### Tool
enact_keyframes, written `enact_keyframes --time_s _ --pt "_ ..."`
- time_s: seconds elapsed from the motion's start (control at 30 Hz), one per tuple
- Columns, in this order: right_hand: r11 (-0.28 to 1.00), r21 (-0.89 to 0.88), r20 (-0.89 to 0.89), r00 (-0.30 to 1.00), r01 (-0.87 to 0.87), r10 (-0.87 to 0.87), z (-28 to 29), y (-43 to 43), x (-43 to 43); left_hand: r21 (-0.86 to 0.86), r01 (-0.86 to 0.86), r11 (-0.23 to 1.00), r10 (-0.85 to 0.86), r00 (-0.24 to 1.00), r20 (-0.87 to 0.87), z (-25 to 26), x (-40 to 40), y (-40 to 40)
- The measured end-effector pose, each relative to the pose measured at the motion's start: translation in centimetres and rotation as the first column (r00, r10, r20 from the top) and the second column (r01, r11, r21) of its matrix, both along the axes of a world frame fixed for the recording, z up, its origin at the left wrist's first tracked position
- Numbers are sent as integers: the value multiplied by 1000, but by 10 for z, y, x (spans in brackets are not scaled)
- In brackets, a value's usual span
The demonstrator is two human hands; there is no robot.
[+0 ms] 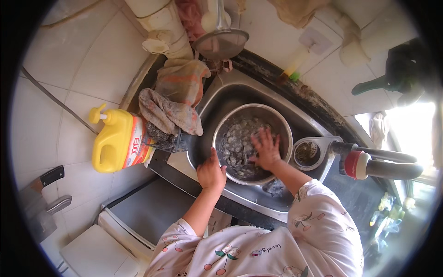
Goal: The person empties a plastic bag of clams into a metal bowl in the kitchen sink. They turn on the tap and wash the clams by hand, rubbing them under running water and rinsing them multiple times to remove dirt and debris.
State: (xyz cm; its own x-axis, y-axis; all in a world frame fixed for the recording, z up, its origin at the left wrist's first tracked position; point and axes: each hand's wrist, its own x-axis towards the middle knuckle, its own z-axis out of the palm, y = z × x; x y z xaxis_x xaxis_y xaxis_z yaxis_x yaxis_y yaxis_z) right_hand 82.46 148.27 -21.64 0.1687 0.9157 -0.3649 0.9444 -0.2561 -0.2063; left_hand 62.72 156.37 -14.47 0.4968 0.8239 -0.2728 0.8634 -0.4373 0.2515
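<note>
A round stainless steel basin [287, 131] sits in the metal sink [238, 86]. Rippling water covers a heap of small grey, shiny pieces [235, 138] in it, perhaps shellfish; the blur leaves their kind unsettled. My left hand [211, 173] holds the basin's near left rim, thumb and index finger against the edge. Inside the basin, on the right, is my right hand [267, 149], palm down with fingers spread at the water and the grey pieces. Nothing is visibly gripped in it, though what lies beneath the palm is hidden.
A drain strainer [307, 153] and a faucet [391, 166] are right of the basin. Cloths [169, 107] and a yellow pump jug [114, 140] stand left. A metal ladle [221, 43] hangs above the sink's back. Knives [52, 176] are at far left.
</note>
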Motion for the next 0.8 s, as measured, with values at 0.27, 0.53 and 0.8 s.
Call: enact_keyframes --time_s 0.27,0.53,0.8 --pt "997 -19 -74 995 -75 74 -11 6 -25 -4 5 1000 -5 1000 -10 -5 -2 -1" --pt "984 91 -42 988 153 -150 -28 40 -32 -51 -20 998 19 1000 -21 4 4 1" --pt "991 101 131 986 91 -104 -19 38 -18 -45 -28 999 27 999 -29 3 2 0"
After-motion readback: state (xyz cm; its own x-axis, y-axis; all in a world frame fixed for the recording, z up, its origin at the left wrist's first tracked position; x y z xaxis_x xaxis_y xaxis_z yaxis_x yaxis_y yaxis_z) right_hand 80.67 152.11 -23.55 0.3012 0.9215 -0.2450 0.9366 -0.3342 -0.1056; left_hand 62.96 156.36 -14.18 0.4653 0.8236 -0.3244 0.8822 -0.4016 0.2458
